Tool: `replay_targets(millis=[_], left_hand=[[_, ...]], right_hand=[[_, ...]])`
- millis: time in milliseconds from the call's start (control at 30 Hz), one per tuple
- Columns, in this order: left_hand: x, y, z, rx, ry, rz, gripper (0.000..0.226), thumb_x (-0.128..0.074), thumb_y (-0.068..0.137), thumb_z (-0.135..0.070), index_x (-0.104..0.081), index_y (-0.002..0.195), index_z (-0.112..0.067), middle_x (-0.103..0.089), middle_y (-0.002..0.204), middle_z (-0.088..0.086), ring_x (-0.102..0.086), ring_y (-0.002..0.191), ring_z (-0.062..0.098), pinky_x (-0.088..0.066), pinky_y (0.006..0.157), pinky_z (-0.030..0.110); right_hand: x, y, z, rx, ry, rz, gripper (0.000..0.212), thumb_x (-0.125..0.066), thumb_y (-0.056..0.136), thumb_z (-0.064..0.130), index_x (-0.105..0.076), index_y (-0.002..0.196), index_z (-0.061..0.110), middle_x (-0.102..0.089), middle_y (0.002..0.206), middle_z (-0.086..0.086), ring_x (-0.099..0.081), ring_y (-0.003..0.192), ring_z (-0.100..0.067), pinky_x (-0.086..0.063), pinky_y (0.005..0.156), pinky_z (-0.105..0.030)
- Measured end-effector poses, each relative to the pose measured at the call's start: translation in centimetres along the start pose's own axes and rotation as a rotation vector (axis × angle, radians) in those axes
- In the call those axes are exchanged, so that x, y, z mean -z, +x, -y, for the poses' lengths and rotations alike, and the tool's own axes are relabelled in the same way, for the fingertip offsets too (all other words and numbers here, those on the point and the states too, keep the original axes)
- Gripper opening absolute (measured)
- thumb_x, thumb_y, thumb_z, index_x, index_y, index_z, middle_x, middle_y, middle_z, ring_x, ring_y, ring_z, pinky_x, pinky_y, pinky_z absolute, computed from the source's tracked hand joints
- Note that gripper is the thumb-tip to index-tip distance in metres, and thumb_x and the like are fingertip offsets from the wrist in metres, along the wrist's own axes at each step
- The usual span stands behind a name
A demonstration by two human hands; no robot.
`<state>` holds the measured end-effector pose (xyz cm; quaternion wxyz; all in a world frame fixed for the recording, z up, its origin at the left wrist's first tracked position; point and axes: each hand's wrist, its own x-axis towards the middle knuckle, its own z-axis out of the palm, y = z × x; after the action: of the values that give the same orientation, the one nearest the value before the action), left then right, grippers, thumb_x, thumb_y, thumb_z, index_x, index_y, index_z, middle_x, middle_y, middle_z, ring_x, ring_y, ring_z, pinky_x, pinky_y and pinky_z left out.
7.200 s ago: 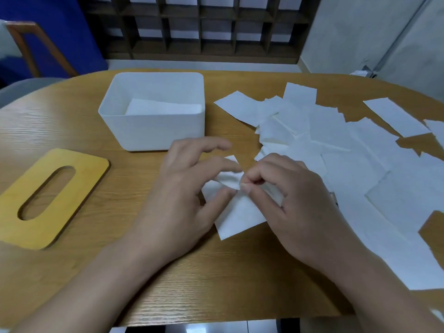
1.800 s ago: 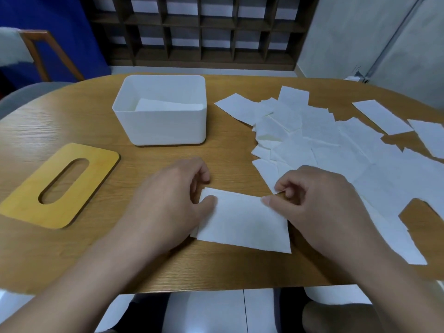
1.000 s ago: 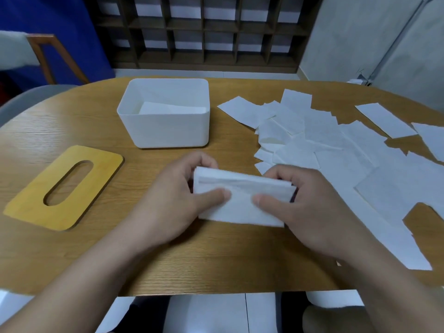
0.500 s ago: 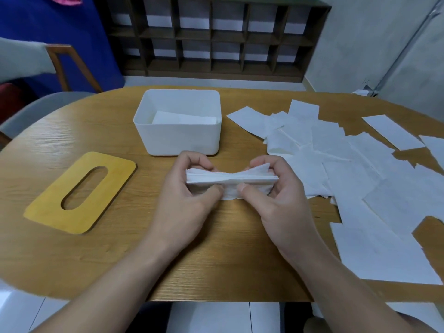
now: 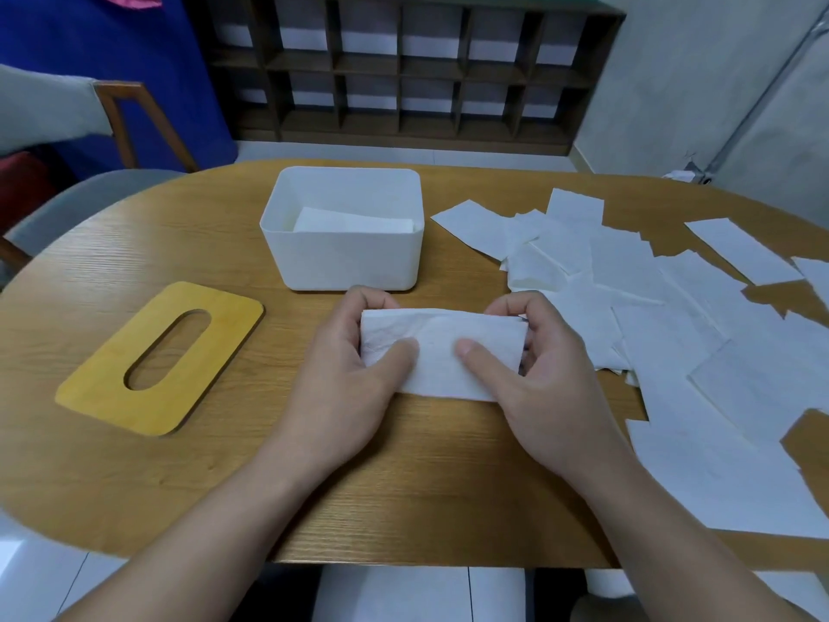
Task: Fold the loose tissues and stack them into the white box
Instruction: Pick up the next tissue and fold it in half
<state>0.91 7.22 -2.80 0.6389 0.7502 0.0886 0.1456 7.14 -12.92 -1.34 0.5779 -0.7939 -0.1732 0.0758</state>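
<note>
Both hands pinching folded tissue; I'd square edges, press crease flat, then lower into box.

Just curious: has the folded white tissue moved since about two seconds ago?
Yes. The folded white tissue lay flat near the table's front edge then; now both hands hold it closer to the white plastic box, just in front of its near wall.

folded tissue: held before white box | box: tissues inside | loose tissues: spread right
</note>
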Motion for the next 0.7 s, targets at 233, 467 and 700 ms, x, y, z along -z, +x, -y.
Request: replay_targets(millis=[233,467,700], left_hand=[[1.1,-0.1,-1.5,0.063,0.091,0.057,0.055,-0.068,0.107,-0.018,-0.039,0.147,-0.040,-0.081,0.089,0.002,-0.073,0.067,0.022,-0.056,0.068,0.041],[2.0,-0.2,-2.6,-0.073,0.337,-0.003,0.030,-0.065,0.108,-0.019,-0.038,0.118,-0.027,-0.073,0.072,0.002,-0.064,0.061,0.016,-0.043,0.060,0.030],[3.5,1.6,-3.6,-0.219,0.332,-0.121,0.011,-0.069,0.105,-0.018,-0.064,0.107,-0.028,-0.063,0.083,-0.013,-0.054,0.066,0.013,-0.040,0.059,0.022]], right_hand=[[0.6,0.5,0.5,-0.108,0.141,-0.116,0.024,-0.082,0.099,0.026,-0.068,0.119,0.024,-0.085,0.103,0.004,-0.083,0.093,-0.016,-0.069,0.082,-0.049],[1.1,0.2,0.4,-0.066,0.073,0.033,0.058,-0.084,0.097,0.023,-0.046,0.137,0.038,-0.082,0.117,0.007,-0.083,0.099,-0.020,-0.068,0.085,-0.050],[0.2,1.1,2.3,0.114,-0.085,-0.097,0.025,-0.081,0.100,0.023,-0.063,0.114,0.033,-0.059,0.082,-0.020,-0.046,0.054,-0.030,-0.042,0.054,-0.034]])
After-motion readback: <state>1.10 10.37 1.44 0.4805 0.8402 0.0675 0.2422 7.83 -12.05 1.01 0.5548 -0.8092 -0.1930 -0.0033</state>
